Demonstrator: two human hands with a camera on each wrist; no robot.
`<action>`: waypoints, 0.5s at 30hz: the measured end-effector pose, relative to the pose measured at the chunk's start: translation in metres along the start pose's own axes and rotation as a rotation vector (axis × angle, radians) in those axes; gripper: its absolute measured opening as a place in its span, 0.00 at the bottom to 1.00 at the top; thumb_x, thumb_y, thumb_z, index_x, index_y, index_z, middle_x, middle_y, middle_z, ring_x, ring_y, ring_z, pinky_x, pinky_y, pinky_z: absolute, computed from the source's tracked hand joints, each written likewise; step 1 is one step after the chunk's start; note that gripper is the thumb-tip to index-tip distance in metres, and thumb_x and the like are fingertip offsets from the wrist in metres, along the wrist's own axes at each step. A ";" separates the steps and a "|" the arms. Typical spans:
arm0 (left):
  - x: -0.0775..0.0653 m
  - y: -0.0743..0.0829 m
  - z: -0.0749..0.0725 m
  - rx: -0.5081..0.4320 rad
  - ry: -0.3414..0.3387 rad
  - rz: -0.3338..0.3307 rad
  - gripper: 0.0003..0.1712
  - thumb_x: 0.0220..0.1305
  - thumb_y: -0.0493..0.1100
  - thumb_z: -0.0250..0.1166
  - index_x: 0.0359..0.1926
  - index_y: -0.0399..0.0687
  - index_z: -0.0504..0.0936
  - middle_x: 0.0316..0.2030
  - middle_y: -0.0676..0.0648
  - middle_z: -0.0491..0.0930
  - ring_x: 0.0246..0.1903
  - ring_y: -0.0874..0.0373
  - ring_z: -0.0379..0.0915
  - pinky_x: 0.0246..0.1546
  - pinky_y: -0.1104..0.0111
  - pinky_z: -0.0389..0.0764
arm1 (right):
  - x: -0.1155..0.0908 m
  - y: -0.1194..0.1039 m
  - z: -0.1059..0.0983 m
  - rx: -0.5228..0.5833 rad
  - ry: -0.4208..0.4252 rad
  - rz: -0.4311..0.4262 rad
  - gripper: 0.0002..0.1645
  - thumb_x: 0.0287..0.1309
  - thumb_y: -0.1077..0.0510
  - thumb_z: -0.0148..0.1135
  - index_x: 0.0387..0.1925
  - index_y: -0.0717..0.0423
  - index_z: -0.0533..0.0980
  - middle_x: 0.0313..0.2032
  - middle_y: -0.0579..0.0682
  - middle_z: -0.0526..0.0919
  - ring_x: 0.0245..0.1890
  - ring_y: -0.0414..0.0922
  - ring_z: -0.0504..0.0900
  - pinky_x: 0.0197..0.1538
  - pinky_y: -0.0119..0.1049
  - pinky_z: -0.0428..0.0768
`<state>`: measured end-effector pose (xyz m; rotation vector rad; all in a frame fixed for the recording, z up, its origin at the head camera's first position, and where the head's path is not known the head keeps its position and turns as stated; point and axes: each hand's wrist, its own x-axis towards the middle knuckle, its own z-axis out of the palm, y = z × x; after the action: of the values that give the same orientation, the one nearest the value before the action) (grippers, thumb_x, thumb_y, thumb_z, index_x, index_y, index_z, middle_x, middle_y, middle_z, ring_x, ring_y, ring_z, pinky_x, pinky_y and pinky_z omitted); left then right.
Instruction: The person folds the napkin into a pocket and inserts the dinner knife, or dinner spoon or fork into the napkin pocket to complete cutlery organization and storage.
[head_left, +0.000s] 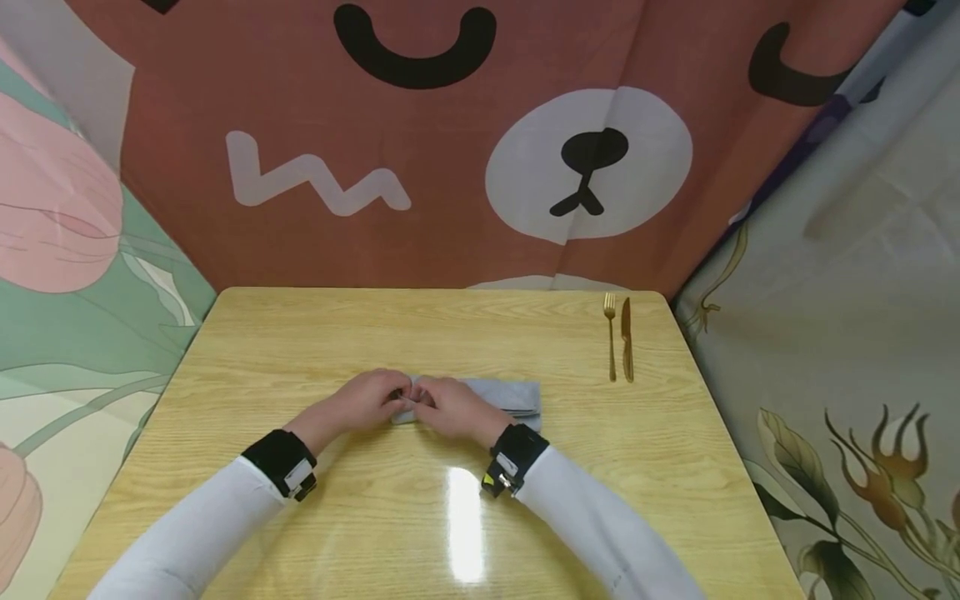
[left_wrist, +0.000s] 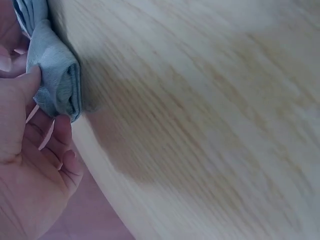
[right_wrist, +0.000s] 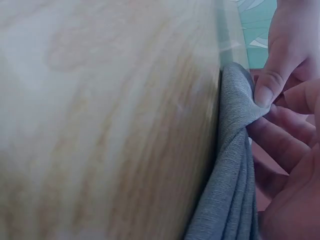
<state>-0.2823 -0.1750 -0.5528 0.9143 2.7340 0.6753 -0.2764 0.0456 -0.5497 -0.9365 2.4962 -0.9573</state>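
A grey-blue folded cloth [head_left: 513, 393] lies lengthwise on the wooden table, in several long layers. Both hands meet at its left end. The left hand [head_left: 367, 400] pinches that end; in the left wrist view its thumb and fingers hold the folded, rolled-looking tip of the cloth [left_wrist: 55, 65]. Close beside it the right hand [head_left: 459, 410] grips the cloth's near side, partly covering it. In the right wrist view a corner of the cloth [right_wrist: 232, 125] is drawn up between the fingers, with the left thumb pressing on it and the right fingers behind.
At the table's back right a gold fork [head_left: 611, 337] and a gold knife [head_left: 627, 340] lie side by side. The wooden table [head_left: 300, 333] ends at printed curtains behind and on both sides. A black band with a small device [head_left: 285, 462] circles each wrist.
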 end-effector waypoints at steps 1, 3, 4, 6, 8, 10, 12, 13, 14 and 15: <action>0.001 -0.001 0.001 0.000 0.003 0.000 0.09 0.72 0.47 0.66 0.33 0.60 0.76 0.30 0.59 0.75 0.32 0.63 0.69 0.37 0.68 0.71 | -0.001 0.001 0.000 0.015 0.001 0.001 0.07 0.74 0.49 0.54 0.46 0.42 0.75 0.39 0.40 0.86 0.37 0.33 0.82 0.41 0.27 0.79; 0.002 -0.001 0.001 0.002 0.010 -0.004 0.09 0.72 0.48 0.67 0.33 0.60 0.76 0.30 0.59 0.75 0.33 0.63 0.69 0.38 0.68 0.71 | -0.003 0.004 0.002 0.049 0.000 0.004 0.07 0.74 0.49 0.53 0.49 0.42 0.73 0.44 0.41 0.87 0.41 0.33 0.82 0.44 0.28 0.79; 0.002 -0.002 0.002 0.005 0.016 -0.005 0.09 0.71 0.48 0.67 0.33 0.61 0.76 0.31 0.59 0.75 0.33 0.63 0.69 0.38 0.68 0.71 | -0.004 0.006 0.002 0.070 -0.004 0.005 0.07 0.74 0.50 0.53 0.49 0.43 0.72 0.43 0.42 0.86 0.39 0.33 0.82 0.44 0.28 0.79; 0.002 -0.002 0.003 0.000 0.030 0.004 0.08 0.70 0.49 0.68 0.33 0.61 0.77 0.31 0.60 0.75 0.33 0.63 0.69 0.38 0.68 0.70 | -0.006 0.010 0.003 0.115 -0.010 0.009 0.05 0.75 0.51 0.53 0.48 0.44 0.71 0.38 0.43 0.85 0.33 0.34 0.79 0.39 0.28 0.77; 0.003 -0.003 0.003 -0.010 0.041 0.013 0.08 0.70 0.49 0.69 0.34 0.60 0.78 0.32 0.59 0.75 0.33 0.62 0.68 0.38 0.67 0.70 | -0.008 0.015 0.005 0.171 -0.017 0.021 0.04 0.75 0.52 0.54 0.46 0.44 0.71 0.32 0.43 0.83 0.26 0.35 0.75 0.36 0.29 0.75; 0.004 -0.005 0.004 -0.032 0.042 0.013 0.08 0.69 0.49 0.69 0.34 0.60 0.78 0.32 0.59 0.75 0.33 0.61 0.69 0.38 0.67 0.70 | -0.009 0.018 0.006 0.200 -0.022 0.026 0.03 0.74 0.52 0.56 0.45 0.45 0.72 0.29 0.42 0.81 0.24 0.36 0.73 0.35 0.29 0.73; 0.005 -0.007 0.005 -0.077 0.027 -0.007 0.08 0.69 0.49 0.69 0.34 0.60 0.78 0.32 0.59 0.75 0.33 0.62 0.69 0.38 0.68 0.71 | -0.011 0.021 0.006 0.196 -0.024 0.023 0.03 0.73 0.52 0.58 0.42 0.45 0.74 0.32 0.40 0.81 0.28 0.35 0.74 0.39 0.29 0.74; 0.007 -0.009 0.005 -0.106 0.016 -0.018 0.08 0.69 0.48 0.69 0.34 0.60 0.79 0.32 0.58 0.76 0.33 0.61 0.69 0.38 0.68 0.71 | -0.012 0.022 0.006 0.187 -0.023 0.019 0.03 0.72 0.51 0.58 0.41 0.45 0.74 0.33 0.40 0.81 0.30 0.35 0.75 0.41 0.29 0.74; 0.008 -0.010 0.005 -0.138 0.004 -0.035 0.08 0.69 0.48 0.70 0.34 0.59 0.79 0.33 0.58 0.76 0.34 0.62 0.70 0.37 0.69 0.71 | -0.012 0.023 0.007 0.172 -0.022 0.014 0.03 0.72 0.51 0.59 0.41 0.44 0.75 0.34 0.39 0.80 0.33 0.34 0.75 0.44 0.29 0.74; 0.010 -0.011 0.005 -0.171 -0.008 -0.053 0.08 0.68 0.47 0.70 0.34 0.58 0.79 0.33 0.57 0.76 0.34 0.61 0.70 0.37 0.69 0.72 | -0.013 0.024 0.007 0.161 -0.021 0.006 0.04 0.72 0.51 0.59 0.40 0.45 0.75 0.36 0.39 0.80 0.36 0.34 0.75 0.46 0.29 0.74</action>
<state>-0.2944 -0.1751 -0.5629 0.8007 2.6333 0.8774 -0.2746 0.0644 -0.5700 -0.8827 2.3621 -1.1210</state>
